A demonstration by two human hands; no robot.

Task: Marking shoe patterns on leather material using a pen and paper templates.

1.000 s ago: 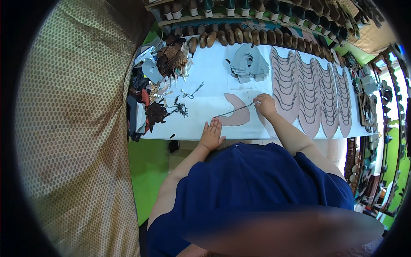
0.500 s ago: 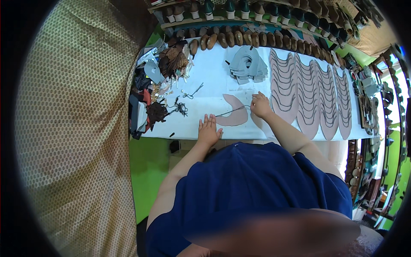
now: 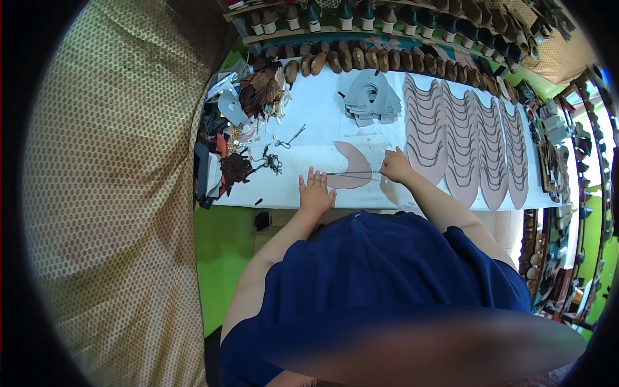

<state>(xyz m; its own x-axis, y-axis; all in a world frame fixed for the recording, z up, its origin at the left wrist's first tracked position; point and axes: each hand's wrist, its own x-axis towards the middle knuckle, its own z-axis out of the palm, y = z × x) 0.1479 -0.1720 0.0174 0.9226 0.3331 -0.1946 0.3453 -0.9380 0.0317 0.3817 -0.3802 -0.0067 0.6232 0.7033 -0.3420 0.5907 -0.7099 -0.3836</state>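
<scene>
A dark thin cord runs nearly straight across a curved pinkish shoe-upper piece on the table. My left hand lies flat at the left end of the piece, fingers stretched out, with the cord's end at its fingertips. At the cord's other end my right hand is closed, gripping it just past the piece's right edge. A second pale pinkish piece lies under my right wrist, partly hidden.
Overlapping pinkish pieces with dark curved trim lie in columns at right. Grey cut pieces are stacked behind. Dark cords and scraps crowd the left. Shoe lasts line the table's back edge, below a shelf of heeled shoes.
My right hand has closed more and shifted slightly right. The cord, slanted before, is now drawn straight and level. My left hand stays almost in place.
</scene>
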